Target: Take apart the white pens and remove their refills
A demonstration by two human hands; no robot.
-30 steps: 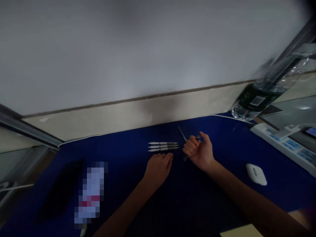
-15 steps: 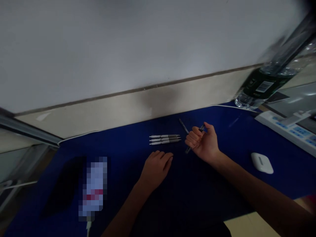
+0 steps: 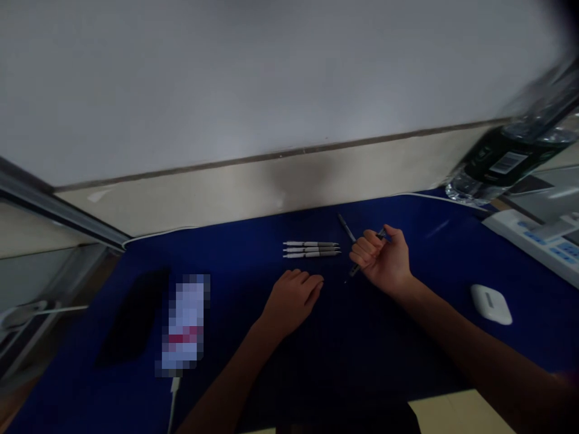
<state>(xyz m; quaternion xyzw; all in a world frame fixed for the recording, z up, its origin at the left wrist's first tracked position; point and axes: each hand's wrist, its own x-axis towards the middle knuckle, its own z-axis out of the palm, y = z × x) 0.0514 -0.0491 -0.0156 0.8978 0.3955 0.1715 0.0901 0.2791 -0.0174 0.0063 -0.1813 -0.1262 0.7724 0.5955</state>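
On the near left of the blue desk [image 3: 244,265] lies a phone [image 3: 185,319], its screen pixelated, with a white cable [image 3: 172,401] at its near end. Toward the right sits a white earbud case [image 3: 491,304]; its small mark is illegible. The left hand [image 3: 293,301] rests palm down, relaxed and released, fingers loosely bent. The right hand [image 3: 382,259] has its fingers curled around a slim dark pen [image 3: 354,271], which slants with its fine tip toward the near left; the fist hides its middle. Just past the left hand, three matching white mechanical pencils [image 3: 312,249] with grey grips lie side by side, tips rightward. Beyond the right hand is another dark pen [image 3: 346,228]. At far right, a clear bottle [image 3: 502,157] wears a dark green label with a white barcode; its lettering is unreadable.
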